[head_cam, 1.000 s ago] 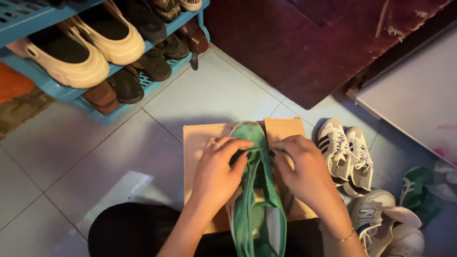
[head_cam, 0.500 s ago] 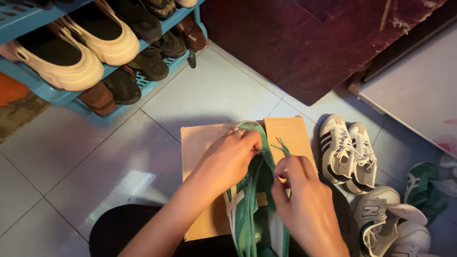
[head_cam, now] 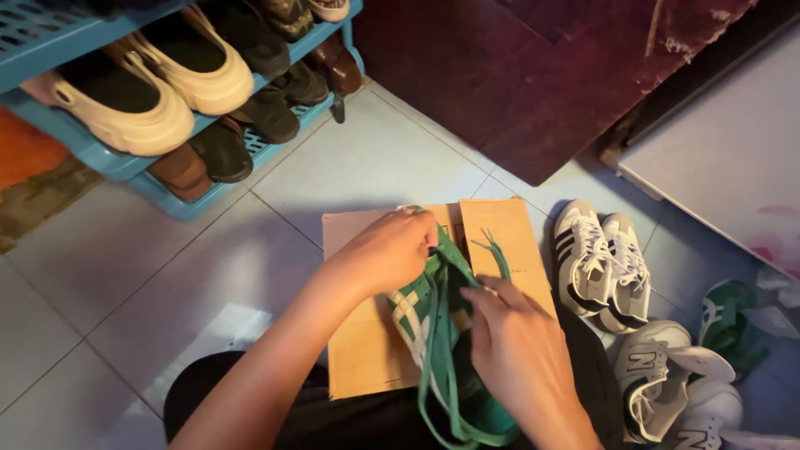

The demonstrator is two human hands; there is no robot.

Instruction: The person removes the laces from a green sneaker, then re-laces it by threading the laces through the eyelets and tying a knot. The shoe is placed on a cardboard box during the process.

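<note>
The left hand clamps the green shoe's toe on cardboard; the right hand pinches its lace.

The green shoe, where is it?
The green shoe lies low in the middle of the head view, on the cardboard, between the left hand and right hand.

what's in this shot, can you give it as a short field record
left hand: grips the toe end of the green shoe
right hand: pinches the green lace by the shoe's eyelets
under shoe: cardboard on the tile floor
right of it: striped white sneakers, more sneakers beyond
top left: blue rack with cream clogs and dark shoes
</note>
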